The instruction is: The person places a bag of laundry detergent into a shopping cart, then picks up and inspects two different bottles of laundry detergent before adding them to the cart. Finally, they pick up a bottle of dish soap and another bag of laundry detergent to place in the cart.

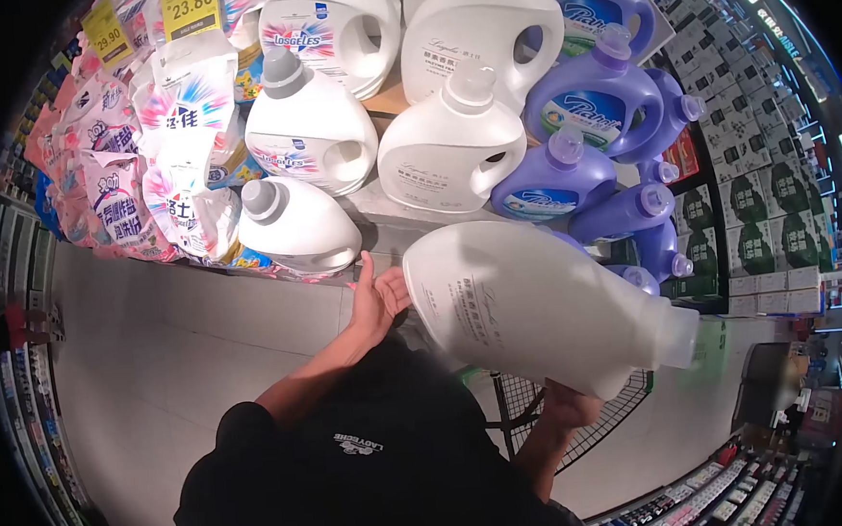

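Observation:
A big white laundry detergent bottle (pixel 539 304) with grey print lies tilted on its side in front of me, its translucent cap (pixel 676 337) toward the right. My right hand (pixel 571 406) grips it from below; the bottle hides part of the fingers. By the bottle's base, my left hand (pixel 381 299) is open, palm up with fingers spread. Just beyond that hand stands a white bottle with a grey cap (pixel 298 227) at the shelf edge. Behind the held bottle is another white bottle (pixel 453 155) with the same kind of print.
Purple detergent bottles (pixel 580 109) crowd the right of the display, and pink and white pouches (pixel 118 195) fill the left. Yellow price tags (pixel 190 9) hang above. Below the held bottle shows a wire shopping cart (pixel 604 425). Stacked boxes (pixel 759 194) rise at the right.

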### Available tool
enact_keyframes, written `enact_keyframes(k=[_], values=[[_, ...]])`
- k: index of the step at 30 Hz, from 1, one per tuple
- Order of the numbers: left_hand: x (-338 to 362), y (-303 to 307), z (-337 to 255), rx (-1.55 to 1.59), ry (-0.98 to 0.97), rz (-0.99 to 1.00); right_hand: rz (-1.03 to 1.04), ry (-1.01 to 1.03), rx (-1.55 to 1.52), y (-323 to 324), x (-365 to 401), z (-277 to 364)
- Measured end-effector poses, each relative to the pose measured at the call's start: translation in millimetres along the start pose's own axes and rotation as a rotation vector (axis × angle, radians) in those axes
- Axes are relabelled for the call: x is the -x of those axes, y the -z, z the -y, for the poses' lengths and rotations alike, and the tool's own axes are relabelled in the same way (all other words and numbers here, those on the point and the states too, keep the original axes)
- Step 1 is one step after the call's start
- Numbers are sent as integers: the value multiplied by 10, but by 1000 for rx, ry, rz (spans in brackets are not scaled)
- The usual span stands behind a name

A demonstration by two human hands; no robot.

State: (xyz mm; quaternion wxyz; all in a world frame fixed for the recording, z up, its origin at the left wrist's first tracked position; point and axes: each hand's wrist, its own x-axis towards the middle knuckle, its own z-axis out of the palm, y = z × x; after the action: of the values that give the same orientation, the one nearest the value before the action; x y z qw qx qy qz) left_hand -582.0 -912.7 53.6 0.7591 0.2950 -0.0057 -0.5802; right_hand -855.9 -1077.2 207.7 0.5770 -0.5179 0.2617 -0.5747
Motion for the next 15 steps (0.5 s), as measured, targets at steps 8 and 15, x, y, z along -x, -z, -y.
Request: enact_keyframes(k=[8,15], values=[[-440,-1454,337,270,347,45,-138,-185,-67,639,-39,221],[-456,-1830,802,-132,597,-97,-542,-299,-62,1012,272,487]])
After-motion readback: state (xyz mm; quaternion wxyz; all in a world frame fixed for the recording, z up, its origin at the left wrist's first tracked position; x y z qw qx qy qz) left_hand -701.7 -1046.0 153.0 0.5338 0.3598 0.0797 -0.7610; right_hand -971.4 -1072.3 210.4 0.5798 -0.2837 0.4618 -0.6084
